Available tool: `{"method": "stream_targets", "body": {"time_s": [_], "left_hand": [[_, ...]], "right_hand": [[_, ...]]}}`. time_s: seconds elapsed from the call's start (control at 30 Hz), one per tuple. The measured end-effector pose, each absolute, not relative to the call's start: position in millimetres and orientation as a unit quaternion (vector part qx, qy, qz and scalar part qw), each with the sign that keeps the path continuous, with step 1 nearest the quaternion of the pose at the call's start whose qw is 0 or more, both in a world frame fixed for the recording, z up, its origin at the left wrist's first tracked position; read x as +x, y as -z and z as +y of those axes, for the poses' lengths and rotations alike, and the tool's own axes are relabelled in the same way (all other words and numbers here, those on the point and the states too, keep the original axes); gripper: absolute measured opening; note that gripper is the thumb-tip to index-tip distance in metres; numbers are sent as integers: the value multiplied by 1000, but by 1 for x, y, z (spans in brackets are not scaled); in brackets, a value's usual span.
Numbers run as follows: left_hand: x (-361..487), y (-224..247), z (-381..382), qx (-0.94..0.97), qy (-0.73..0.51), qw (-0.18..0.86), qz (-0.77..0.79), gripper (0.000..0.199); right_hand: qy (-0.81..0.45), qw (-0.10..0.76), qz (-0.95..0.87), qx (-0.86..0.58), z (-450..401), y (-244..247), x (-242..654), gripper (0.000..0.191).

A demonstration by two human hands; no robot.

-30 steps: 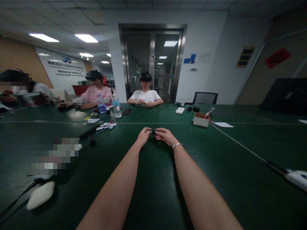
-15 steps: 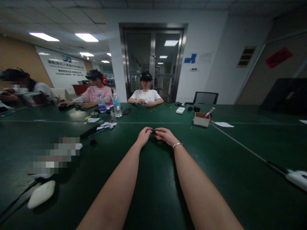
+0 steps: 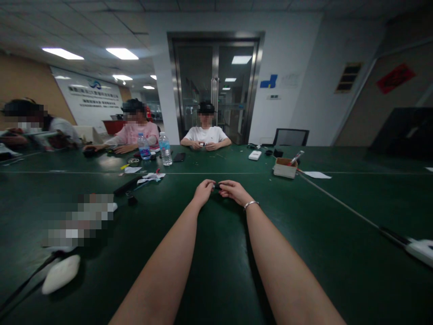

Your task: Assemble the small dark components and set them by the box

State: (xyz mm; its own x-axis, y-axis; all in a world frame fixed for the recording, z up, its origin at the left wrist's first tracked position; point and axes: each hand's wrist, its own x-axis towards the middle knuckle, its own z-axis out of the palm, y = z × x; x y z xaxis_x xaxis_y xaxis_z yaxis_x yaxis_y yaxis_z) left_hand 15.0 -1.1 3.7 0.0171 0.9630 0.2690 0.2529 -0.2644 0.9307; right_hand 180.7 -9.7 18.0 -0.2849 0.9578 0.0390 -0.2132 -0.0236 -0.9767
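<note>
Both my arms stretch forward over the dark green table (image 3: 216, 262). Between my fingertips is a small black object (image 3: 217, 186), too small and dark for me to tell its kind. My left hand (image 3: 204, 192) pinches its left end with thumb and fingers. On its other end, my right hand (image 3: 236, 193) is closed in a similar pinch, with a silver bracelet (image 3: 251, 205) at the wrist. The object is held just over the tabletop, and my fingers cover most of it.
Two water bottles (image 3: 165, 151) and a phone (image 3: 179, 157) stand or lie beyond my left hand. Crumpled paper (image 3: 151, 178) and a white rounded item (image 3: 61, 274) are on the left. A small box (image 3: 285, 168) sits right. Several people (image 3: 206, 135) sit across the table.
My hands keep their pinch on the small black object, with hardly any movement. The view has shifted very slightly. The person opposite now shows a small light-coloured item between the hands.
</note>
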Motion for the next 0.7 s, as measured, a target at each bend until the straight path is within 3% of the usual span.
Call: {"method": "stream_targets", "body": {"time_s": [0.7], "left_hand": [[16, -2, -1, 616, -495, 371, 488, 30]], "right_hand": [[-615, 471, -518, -362, -7, -15, 182, 20]]}}
